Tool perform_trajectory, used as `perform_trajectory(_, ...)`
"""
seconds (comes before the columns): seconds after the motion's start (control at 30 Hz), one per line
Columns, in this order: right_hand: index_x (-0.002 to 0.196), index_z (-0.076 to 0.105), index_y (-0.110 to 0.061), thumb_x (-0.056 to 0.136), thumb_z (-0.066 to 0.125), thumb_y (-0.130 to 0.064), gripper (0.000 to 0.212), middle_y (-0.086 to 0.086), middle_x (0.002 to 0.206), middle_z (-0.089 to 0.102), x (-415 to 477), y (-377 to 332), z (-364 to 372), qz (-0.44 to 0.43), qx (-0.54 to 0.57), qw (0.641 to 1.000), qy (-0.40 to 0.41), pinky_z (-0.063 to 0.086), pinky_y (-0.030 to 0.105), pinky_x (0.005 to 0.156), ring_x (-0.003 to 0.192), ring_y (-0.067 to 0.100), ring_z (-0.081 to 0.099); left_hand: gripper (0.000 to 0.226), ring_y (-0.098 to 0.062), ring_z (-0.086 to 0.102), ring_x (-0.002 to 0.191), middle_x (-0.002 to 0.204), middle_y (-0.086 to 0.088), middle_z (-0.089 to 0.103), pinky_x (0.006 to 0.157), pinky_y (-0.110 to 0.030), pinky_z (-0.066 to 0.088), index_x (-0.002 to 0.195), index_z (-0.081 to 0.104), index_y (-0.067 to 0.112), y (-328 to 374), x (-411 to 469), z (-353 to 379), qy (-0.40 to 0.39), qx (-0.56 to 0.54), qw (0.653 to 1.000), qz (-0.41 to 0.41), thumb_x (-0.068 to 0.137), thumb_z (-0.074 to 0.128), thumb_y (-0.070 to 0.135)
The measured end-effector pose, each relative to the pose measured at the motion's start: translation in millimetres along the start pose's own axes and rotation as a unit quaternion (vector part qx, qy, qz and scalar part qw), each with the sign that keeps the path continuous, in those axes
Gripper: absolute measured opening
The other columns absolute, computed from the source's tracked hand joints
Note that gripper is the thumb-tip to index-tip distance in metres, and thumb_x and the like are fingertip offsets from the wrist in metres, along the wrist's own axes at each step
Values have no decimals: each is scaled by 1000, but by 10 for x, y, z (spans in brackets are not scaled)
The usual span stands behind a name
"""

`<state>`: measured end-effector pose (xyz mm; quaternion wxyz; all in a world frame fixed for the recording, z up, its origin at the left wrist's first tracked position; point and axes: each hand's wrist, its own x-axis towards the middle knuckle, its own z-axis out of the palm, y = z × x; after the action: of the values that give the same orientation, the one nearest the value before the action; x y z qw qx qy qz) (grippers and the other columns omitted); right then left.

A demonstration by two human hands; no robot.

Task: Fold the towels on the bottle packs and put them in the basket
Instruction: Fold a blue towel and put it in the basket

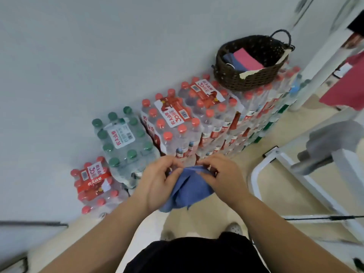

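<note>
Mid-fold: left hand [157,180] & right hand [220,174] both pinch blue towel [189,190]; next, square it, then basket [232,75] far right.

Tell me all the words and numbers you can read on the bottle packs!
"农夫山泉" on the white label of the green-capped pack.
"农夫山泉" and "30" on the middle red-capped pack.
"农夫山泉" and "30" on the far red-capped pack.
"30" and "农夫山泉" on the lowest red-capped pack.
Smaller print and barcode digits are too blurred to read.
</note>
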<state>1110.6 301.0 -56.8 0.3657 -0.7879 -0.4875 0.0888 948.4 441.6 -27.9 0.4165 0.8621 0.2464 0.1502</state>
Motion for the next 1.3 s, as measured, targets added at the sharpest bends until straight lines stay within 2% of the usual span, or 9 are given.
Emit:
perform_trajectory(0.13, 96, 73, -19, 87, 70, -22, 11, -16, 79, 52, 10, -274, 346, -27, -15, 995, -92, 34, 7, 68, 73, -1, 38, 12, -6, 55, 89, 90, 14, 59, 77, -15, 41, 87, 64, 24, -288, -305, -385, 60, 6, 998, -20, 93, 61, 14)
perform_trajectory(0.3, 66, 52, -17, 89, 55, -33, 28, -1, 63, 49, 32, -315, 562, -2, -79, 973, -217, 39, 40, 59, 61, 18, 44, 18, -4, 57, 83, 85, 11, 62, 73, -13, 42, 85, 61, 24, -482, -539, -653, 122, -42, 987, -93, 94, 60, 8)
perform_trajectory(0.43, 64, 44, -26, 92, 61, -24, 33, -6, 65, 45, 91, -309, 607, 24, -120, 952, -280, 34, 29, 58, 61, 8, 40, 19, -5, 54, 78, 81, 9, 59, 68, -17, 41, 84, 56, 26, -567, -668, -657, 133, -44, 981, -137, 97, 55, 11)
perform_trajectory(0.53, 73, 58, -22, 91, 57, -27, 19, -5, 72, 57, 92, -201, 614, 41, -168, 953, -251, 44, 35, 63, 69, 15, 49, 22, -1, 53, 77, 79, 11, 59, 66, -13, 37, 82, 54, 27, -607, -705, -657, 172, -26, 972, -156, 96, 55, 10)
perform_trajectory(0.67, 65, 49, -23, 88, 55, -22, 24, -4, 64, 51, 94, 94, 513, 51, -206, 948, -238, 32, 32, 53, 63, 16, 45, 15, -1, 56, 80, 80, 12, 60, 68, -10, 39, 88, 58, 22, -544, -686, -666, 254, -11, 950, -179, 96, 53, 11)
perform_trajectory(0.77, 73, 60, -22, 89, 51, -18, 18, 0, 69, 59, 138, 402, 350, 63, -226, 945, -226, 44, 36, 55, 64, 23, 52, 12, -2, 56, 76, 81, 10, 62, 67, -7, 37, 92, 60, 20, -464, -639, -609, 310, 0, 926, -216, 98, 52, 13)
perform_trajectory(0.93, 100, 71, -22, 94, 51, -16, 22, 7, 90, 71, 289, 822, 17, 100, -232, 941, -225, 55, 41, 69, 72, 26, 62, 10, -16, 53, 79, 84, 6, 57, 71, -26, 36, 97, 60, 14, -333, -630, -365, 346, 54, 902, -252, 100, 51, 14)
perform_trajectory(1.1, 89, 69, -9, 90, 50, -12, 19, 11, 78, 68, 516, 1058, -223, 61, -187, 962, -192, 52, 40, 63, 66, 27, 60, 12, -17, 49, 76, 82, 2, 57, 68, -25, 32, 89, 57, 15, -223, -565, -109, 369, 119, 877, -284, 99, 50, 13)
perform_trajectory(1.3, 105, 74, -17, 93, 53, -12, 25, 9, 99, 73, 992, 1022, -475, -3, -182, 972, -145, 53, 41, 76, 89, 32, 63, 14, -31, 54, 83, 83, -4, 62, 73, -44, 47, 85, 58, 19, -252, -464, -129, 371, 199, 861, -285, 95, 50, 15)
